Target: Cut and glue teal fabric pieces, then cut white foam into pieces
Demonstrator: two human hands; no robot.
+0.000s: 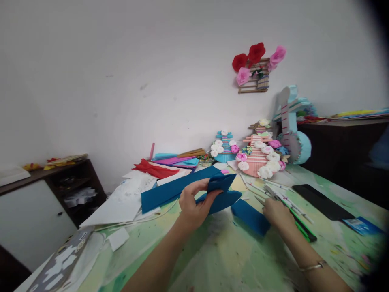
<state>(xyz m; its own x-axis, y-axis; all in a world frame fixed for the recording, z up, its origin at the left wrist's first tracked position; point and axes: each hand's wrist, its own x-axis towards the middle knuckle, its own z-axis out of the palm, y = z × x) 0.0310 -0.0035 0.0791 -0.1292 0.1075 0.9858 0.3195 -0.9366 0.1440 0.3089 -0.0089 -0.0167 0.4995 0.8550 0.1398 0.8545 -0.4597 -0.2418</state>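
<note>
My left hand (197, 202) is closed around a folded piece of blue crepe paper (225, 198), its layers fanned apart and their cut ends pointing right. Over the table at the right, my right hand (276, 211) is closed on scissors (259, 200); a pointed blade sticks out to the left and the handles are hidden by the hand. Between the hands lies a smaller folded blue crepe strip (251, 217). Behind my left hand stretches a long blue crepe paper strip (170, 190), flat on the table.
A green cutter (300, 227), thin white sticks (294, 202) and a black phone (326, 200) lie at the right. Paper-flower-decorated instrument models (258, 160) stand by the wall. Red crepe paper (156, 169) and white sheets (121, 202) lie at the left.
</note>
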